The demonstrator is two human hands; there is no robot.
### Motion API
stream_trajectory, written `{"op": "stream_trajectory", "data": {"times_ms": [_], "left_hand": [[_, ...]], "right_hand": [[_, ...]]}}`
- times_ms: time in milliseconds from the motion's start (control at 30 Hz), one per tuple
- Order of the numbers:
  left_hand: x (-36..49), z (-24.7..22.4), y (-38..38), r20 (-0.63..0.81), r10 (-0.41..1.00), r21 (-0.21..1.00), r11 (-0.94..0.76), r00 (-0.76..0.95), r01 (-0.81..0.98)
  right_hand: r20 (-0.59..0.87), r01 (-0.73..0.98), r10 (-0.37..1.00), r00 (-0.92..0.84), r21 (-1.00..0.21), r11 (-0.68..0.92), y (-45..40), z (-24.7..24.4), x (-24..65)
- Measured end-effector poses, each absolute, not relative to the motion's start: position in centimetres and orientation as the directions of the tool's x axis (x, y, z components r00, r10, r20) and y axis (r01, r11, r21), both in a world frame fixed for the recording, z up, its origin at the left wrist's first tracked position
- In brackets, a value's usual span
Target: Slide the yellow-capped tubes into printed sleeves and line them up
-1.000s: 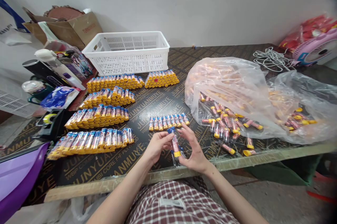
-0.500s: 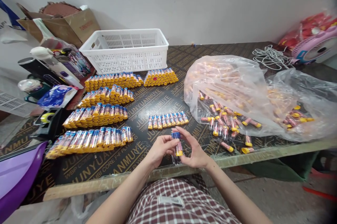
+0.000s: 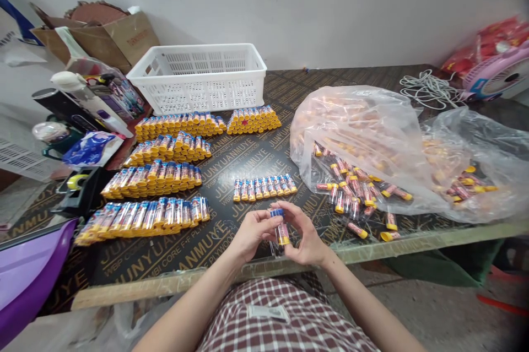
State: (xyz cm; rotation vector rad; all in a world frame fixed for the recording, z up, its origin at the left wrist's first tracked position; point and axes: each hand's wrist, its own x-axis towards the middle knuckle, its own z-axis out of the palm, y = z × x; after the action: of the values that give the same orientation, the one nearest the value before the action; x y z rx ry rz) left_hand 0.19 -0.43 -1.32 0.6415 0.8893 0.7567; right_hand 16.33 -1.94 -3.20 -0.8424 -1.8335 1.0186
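Observation:
Near the table's front edge, my left hand (image 3: pixel 253 235) and my right hand (image 3: pixel 306 235) are both closed around one small clear tube (image 3: pixel 282 232) with a yellow cap at the bottom and blue at the top. My left fingers and thumb pinch its upper part from the left; my right fingers and thumb hold it from the right. Something clear shows below the tube, too indistinct to name. Just beyond my hands stands a row of similar blue-topped tubes (image 3: pixel 264 188). Loose tubes without blue tops (image 3: pixel 354 189) spill from a plastic bag (image 3: pixel 355 120) on the right.
Stacked rows of blue-topped tubes (image 3: pixel 144 217) lie on the left. Behind them stands a white plastic basket (image 3: pixel 202 90). A tape dispenser (image 3: pixel 78 192) and a purple bin (image 3: pixel 37 280) are at far left. A coiled cable (image 3: pixel 430 90) and pink fan (image 3: pixel 496 74) sit back right.
The tube tilts slightly more between my hands, its yellow end shifting a little to the right. Both hands stay around it; the surrounding things shift slightly with the camera.

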Motion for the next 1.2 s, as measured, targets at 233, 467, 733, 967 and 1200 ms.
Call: {"op": "stream_trajectory", "data": {"times_ms": [233, 467, 733, 967, 1200], "left_hand": [[0.3, -1.3, -0.5, -0.450, 0.799, 0.751, 0.580, 0.399, -0.316], [0.2, -1.1, -0.5, -0.449, 0.800, 0.752, 0.579, 0.398, -0.314], [0.0, -1.4, 0.0, -0.435, 0.818, 0.796, 0.545, 0.377, -0.263], [-7.1, -3.5, 8.1, -0.085, 0.978, 0.708, 0.195, -0.192, 0.679], [-9.3, -5.8, 10.9, -0.208, 0.973, 0.370, 0.173, -0.100, 0.913]], "right_hand": [[0.381, 0.117, 0.844, -0.378, -0.884, 0.452, -2.1, -3.2, 16.2], [0.378, 0.087, 0.847, -0.375, -0.895, 0.438, -2.2, -3.2, 16.1], [0.340, 0.133, 0.843, -0.416, -0.895, 0.427, -1.9, -3.1, 16.1], [0.273, 0.273, 0.929, -0.249, -0.901, 0.338, -1.2, -4.1, 18.0], [0.301, 0.781, 0.953, -0.022, -0.590, 0.204, 2.0, -7.1, 22.5]]}}
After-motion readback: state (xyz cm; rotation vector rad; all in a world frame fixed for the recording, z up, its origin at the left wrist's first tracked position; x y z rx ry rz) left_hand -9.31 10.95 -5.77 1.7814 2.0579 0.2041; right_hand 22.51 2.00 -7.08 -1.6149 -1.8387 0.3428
